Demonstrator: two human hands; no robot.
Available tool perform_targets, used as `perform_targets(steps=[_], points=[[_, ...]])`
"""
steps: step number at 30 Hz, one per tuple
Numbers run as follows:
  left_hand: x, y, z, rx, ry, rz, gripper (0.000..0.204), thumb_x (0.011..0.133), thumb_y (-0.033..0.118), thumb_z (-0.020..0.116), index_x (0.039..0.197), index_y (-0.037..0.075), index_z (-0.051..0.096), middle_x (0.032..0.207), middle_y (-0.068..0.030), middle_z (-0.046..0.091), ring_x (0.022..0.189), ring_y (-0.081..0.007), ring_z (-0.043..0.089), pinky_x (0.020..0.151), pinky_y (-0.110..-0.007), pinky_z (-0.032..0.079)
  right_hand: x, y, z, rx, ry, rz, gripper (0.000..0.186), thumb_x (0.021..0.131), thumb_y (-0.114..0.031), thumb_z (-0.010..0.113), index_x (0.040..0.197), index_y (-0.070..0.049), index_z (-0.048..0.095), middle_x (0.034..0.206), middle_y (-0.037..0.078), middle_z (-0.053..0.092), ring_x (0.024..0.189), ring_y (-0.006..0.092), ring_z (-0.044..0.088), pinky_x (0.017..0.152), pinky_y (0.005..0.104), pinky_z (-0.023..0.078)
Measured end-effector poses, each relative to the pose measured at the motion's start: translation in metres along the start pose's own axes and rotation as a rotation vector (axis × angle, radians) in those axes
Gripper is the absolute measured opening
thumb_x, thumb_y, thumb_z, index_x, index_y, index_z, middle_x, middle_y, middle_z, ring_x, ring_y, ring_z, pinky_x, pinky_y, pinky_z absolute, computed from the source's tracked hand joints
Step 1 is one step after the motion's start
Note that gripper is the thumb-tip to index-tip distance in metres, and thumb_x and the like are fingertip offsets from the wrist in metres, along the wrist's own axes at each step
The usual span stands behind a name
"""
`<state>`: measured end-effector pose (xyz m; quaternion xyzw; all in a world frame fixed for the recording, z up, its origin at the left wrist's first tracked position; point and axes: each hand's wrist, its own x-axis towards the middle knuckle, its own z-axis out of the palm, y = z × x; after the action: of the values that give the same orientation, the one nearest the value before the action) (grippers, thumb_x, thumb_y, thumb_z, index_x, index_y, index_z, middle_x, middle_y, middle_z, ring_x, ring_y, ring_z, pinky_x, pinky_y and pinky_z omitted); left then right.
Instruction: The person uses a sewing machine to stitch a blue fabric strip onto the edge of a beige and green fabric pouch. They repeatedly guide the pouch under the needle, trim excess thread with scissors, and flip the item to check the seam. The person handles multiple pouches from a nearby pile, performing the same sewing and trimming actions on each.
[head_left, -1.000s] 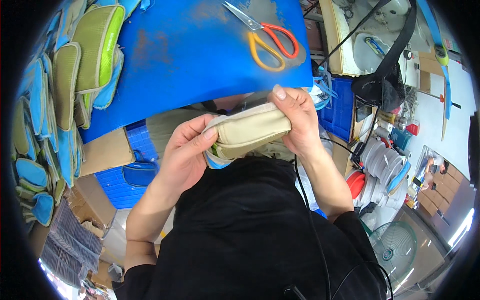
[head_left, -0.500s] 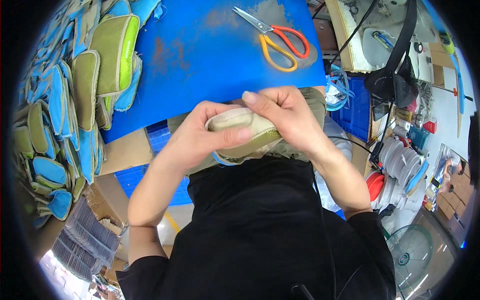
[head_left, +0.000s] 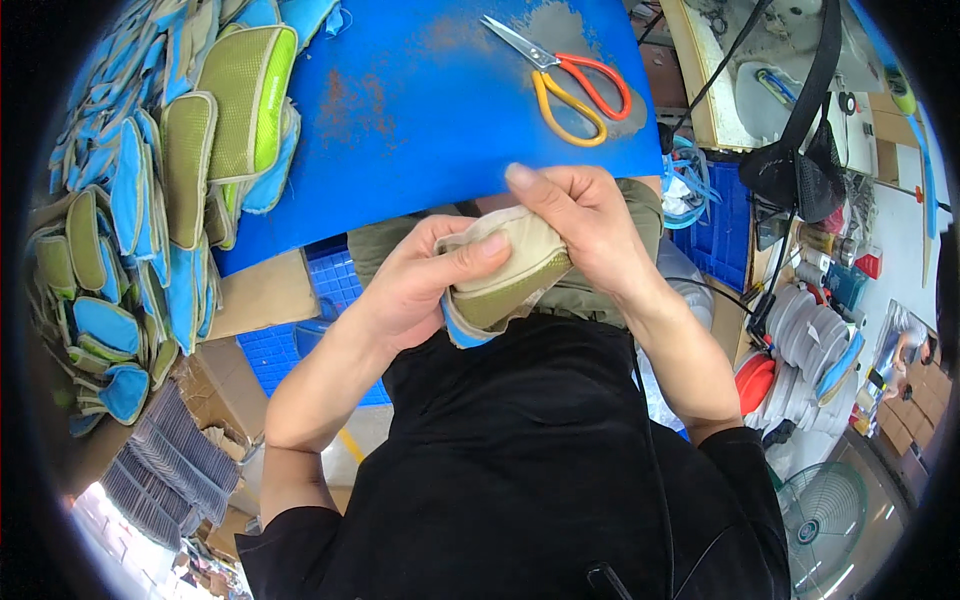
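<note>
Both my hands hold a padded beige fabric piece [head_left: 505, 268] with an olive mesh face and a blue edge, close to my chest. My left hand [head_left: 415, 285] grips it from the left, thumb lying across its top. My right hand [head_left: 578, 215] closes over its right end from above. The piece is bent between the two hands. Behind them lies a blue work table [head_left: 420, 90].
Orange-handled scissors [head_left: 570, 75] lie on the table's far right. A pile of green and blue padded pieces [head_left: 170, 170] covers the left side. Blue crates [head_left: 290, 340] and cardboard sit below the table; white spools [head_left: 805, 340] and a fan [head_left: 825, 520] are at the right.
The hands drew the fabric piece nearer my body and folded it tighter; my right hand moved from its right end to over the top.
</note>
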<state>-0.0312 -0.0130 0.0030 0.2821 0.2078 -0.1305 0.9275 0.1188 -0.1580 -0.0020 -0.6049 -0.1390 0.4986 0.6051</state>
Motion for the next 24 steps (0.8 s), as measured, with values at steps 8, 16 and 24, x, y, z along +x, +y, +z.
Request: perform_targets(steps=[8, 16, 24], points=[[0.0, 0.077, -0.008, 0.745, 0.202, 0.306, 0.027, 0.087, 0.013, 0.079, 0.11, -0.001, 0.074, 0.109, -0.0043, 0.074, 0.094, -0.0097, 0.067, 0.088, -0.029, 0.053, 0.002, 0.017, -0.015, -0.106, 0.102, -0.191, 0.03, 0.106, -0.028, 0.062, 0.089, -0.003, 0.061, 0.081, -0.007, 0.053, 0.077, 0.0032, 0.045, 0.067, 0.0243, 0.039], [0.082, 0.214, -0.037, 0.54, 0.654, 1.153, 0.061, 0.095, 0.034, 0.076, 0.137, -0.004, 0.055, 0.132, -0.0159, 0.062, 0.122, -0.0235, 0.059, 0.105, -0.036, 0.045, 0.008, 0.009, -0.038, -0.387, 0.404, -0.46, 0.039, 0.094, -0.016, 0.074, 0.128, -0.001, 0.061, 0.118, 0.013, 0.066, 0.111, 0.0237, 0.063, 0.093, 0.0347, 0.049], [0.026, 0.083, 0.087, 0.684, -0.215, 0.677, 0.022, 0.093, 0.015, 0.071, 0.11, 0.002, 0.064, 0.12, -0.0147, 0.067, 0.109, -0.0224, 0.065, 0.097, -0.038, 0.051, 0.035, -0.004, -0.067, -1.28, 0.386, -0.684, 0.051, 0.084, -0.016, 0.08, 0.13, -0.005, 0.061, 0.124, 0.018, 0.061, 0.113, 0.0385, 0.06, 0.094, 0.0451, 0.05]])
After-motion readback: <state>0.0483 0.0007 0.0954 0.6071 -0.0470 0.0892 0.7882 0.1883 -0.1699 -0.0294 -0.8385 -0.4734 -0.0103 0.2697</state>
